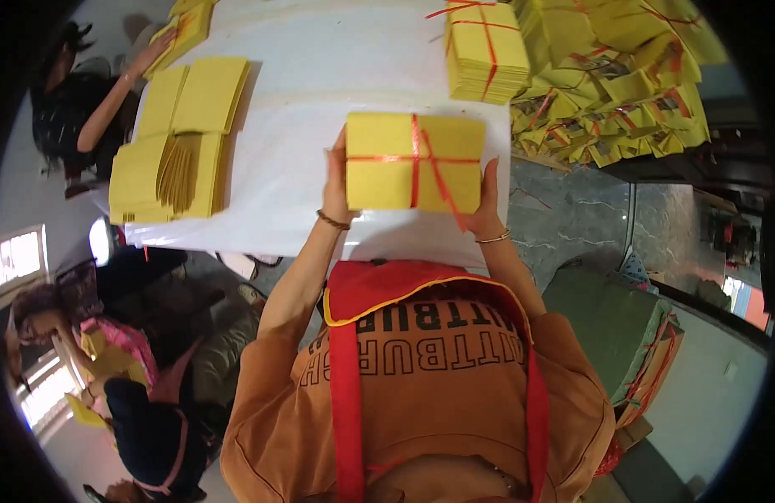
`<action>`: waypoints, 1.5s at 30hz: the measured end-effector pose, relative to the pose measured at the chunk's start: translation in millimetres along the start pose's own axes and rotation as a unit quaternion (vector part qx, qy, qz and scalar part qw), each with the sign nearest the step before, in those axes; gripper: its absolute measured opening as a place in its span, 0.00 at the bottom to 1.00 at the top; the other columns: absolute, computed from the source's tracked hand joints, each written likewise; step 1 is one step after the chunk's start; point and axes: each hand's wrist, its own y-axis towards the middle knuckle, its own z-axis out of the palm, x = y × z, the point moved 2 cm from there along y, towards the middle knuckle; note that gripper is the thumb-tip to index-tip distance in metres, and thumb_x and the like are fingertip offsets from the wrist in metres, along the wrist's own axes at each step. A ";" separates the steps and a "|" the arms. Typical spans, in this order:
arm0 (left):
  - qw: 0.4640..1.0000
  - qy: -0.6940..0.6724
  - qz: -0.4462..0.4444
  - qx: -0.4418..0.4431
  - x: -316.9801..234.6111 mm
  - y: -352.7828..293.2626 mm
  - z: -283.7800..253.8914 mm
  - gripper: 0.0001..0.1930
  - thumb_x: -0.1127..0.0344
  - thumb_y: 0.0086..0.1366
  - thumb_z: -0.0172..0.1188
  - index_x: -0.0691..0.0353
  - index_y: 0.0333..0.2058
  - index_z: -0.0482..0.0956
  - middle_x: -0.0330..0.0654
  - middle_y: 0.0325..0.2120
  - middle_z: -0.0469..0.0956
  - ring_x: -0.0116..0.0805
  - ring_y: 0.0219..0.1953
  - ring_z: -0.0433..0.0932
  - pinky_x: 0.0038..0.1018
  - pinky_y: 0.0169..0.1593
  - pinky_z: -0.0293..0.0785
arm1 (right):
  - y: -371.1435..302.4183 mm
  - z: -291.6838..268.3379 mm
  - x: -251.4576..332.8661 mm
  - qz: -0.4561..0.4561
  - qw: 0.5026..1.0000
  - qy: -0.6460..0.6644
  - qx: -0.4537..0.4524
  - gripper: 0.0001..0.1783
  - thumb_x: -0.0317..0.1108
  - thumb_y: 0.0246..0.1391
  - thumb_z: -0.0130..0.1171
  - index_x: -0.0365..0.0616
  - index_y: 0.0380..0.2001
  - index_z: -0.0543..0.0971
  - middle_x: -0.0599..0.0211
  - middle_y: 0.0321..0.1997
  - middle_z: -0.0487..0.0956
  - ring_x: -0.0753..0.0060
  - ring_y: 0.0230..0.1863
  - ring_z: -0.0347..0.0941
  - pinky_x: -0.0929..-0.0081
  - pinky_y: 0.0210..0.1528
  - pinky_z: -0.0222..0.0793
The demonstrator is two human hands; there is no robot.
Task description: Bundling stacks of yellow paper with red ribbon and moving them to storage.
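Between my two hands sits a rectangular bundle of yellow paper (379,183), bound crosswise with red plastic ribbon whose loose tail hangs over its near right edge. My left hand (335,183) is closed against its left side, with the thumb showing and the other fingers mostly hidden. Against the right side my right hand (488,201) grips it, the thumb pointing up. The bundle is over the near edge of a white-covered table (312,92); whether it rests there or is lifted, I cannot tell.
Loose stacks of yellow paper (215,92) lie on the table's left. Another tied bundle (488,54) stands at the far right, beside a large heap of yellow paper (605,126). A co-worker's hand (157,52) touches paper at far left; another person (153,427) sits lower left.
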 end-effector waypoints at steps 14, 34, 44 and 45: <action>0.987 0.155 0.030 -0.031 -24.3 21.4 5.9 0.34 0.40 0.63 0.24 0.56 0.61 0.40 0.48 0.61 0.41 0.39 0.63 0.40 0.33 0.62 0.42 | 22.5 -0.6 1.5 -0.027 0.999 -0.036 0.022 0.30 0.45 0.61 0.32 0.49 0.62 0.39 0.63 0.65 0.43 0.66 0.65 0.40 0.71 0.63 0.37; 0.619 0.779 0.092 0.040 -56.9 -6.7 56.9 0.37 0.46 0.57 0.48 0.59 0.59 0.47 0.52 0.59 0.48 0.50 0.62 0.43 0.49 0.58 0.40 | 54.9 5.8 6.8 0.146 0.984 -0.073 -0.067 0.29 0.45 0.55 0.47 0.39 0.54 0.59 0.62 0.54 0.62 0.73 0.54 0.58 0.78 0.55 0.52; 0.453 0.876 0.135 0.093 -53.7 -1.3 75.4 0.32 0.44 0.59 0.41 0.59 0.57 0.55 0.42 0.58 0.53 0.45 0.61 0.47 0.53 0.57 0.37 | 51.2 17.9 16.4 0.078 0.985 -0.094 -0.125 0.28 0.43 0.56 0.45 0.40 0.56 0.57 0.56 0.61 0.51 0.67 0.61 0.49 0.74 0.59 0.49; 0.466 0.867 0.142 0.109 -55.3 0.6 80.0 0.33 0.44 0.60 0.41 0.58 0.57 0.54 0.42 0.59 0.52 0.43 0.61 0.48 0.51 0.58 0.37 | 48.4 17.4 16.1 0.080 0.985 -0.094 -0.124 0.28 0.43 0.56 0.45 0.40 0.56 0.57 0.56 0.61 0.51 0.67 0.61 0.49 0.74 0.59 0.49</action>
